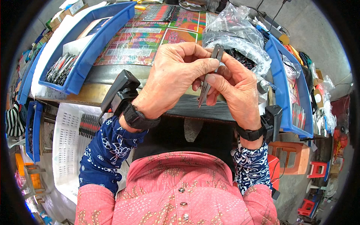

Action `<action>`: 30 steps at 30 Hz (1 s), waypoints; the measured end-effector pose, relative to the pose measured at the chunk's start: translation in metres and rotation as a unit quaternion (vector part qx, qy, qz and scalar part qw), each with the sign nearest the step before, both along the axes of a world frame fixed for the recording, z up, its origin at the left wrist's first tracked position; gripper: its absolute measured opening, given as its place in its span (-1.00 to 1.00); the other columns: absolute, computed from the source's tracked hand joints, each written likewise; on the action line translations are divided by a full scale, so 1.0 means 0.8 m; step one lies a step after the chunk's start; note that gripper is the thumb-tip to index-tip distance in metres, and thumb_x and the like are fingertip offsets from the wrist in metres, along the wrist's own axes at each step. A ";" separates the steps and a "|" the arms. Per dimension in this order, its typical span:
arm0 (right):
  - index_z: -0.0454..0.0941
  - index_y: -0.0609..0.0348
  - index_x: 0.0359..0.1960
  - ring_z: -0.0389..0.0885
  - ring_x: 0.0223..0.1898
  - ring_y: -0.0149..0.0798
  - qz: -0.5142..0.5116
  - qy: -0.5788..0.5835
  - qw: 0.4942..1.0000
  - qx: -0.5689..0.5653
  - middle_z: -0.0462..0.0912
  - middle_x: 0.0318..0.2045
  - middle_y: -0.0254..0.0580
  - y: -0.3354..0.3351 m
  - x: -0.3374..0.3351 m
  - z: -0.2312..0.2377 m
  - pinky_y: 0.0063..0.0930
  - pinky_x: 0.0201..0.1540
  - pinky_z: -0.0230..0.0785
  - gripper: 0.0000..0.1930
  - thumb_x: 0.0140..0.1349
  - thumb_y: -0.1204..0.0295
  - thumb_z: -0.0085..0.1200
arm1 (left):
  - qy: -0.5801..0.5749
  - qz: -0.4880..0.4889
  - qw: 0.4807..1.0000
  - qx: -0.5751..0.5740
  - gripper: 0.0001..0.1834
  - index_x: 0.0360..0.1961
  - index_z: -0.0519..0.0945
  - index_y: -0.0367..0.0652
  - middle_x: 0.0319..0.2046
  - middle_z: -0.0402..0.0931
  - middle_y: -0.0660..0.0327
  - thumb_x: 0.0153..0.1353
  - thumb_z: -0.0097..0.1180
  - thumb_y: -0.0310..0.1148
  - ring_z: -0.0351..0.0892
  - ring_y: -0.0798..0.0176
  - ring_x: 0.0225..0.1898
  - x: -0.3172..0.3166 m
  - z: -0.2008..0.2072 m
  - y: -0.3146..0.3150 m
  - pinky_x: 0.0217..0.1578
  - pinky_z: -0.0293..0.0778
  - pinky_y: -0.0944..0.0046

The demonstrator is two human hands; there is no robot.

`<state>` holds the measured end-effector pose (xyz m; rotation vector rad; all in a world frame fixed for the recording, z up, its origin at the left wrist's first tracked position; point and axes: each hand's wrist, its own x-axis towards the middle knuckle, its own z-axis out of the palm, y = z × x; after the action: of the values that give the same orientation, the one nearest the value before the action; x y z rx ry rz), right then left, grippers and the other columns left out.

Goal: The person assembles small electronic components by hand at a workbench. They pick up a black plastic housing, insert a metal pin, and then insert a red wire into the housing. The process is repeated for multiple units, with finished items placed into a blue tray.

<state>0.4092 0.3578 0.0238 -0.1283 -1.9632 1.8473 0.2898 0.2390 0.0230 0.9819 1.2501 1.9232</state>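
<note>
Left grip (178,71) and right grip (240,88) both pinch closed on one slim dark metal piece (204,90), seemingly mid-handling; whether it is finished I cannot tell; beyond them, black-and-red pieces (159,15) lie lined up; leftward, a white basket (66,150) holds more.

A worktable (103,74) bears a colourful sheet (139,42) and blue tray (86,60).
</note>
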 end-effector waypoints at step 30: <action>0.51 0.35 -0.08 0.54 -0.67 -0.48 0.012 -0.078 0.992 -0.095 0.62 -0.54 -0.25 -0.001 0.004 -0.034 -0.68 -0.67 0.36 -0.73 0.31 0.40 0.17 | -0.105 -0.025 0.991 -0.083 -0.83 -0.30 0.63 -0.19 -0.53 0.54 0.38 0.23 0.30 -0.31 0.38 0.57 -0.64 -0.005 -0.048 0.004 -0.64 0.27 0.57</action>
<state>0.4122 0.3572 -0.0038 -0.3174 -1.8929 2.0951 0.2857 0.2422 -0.0150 0.6994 1.2284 1.7998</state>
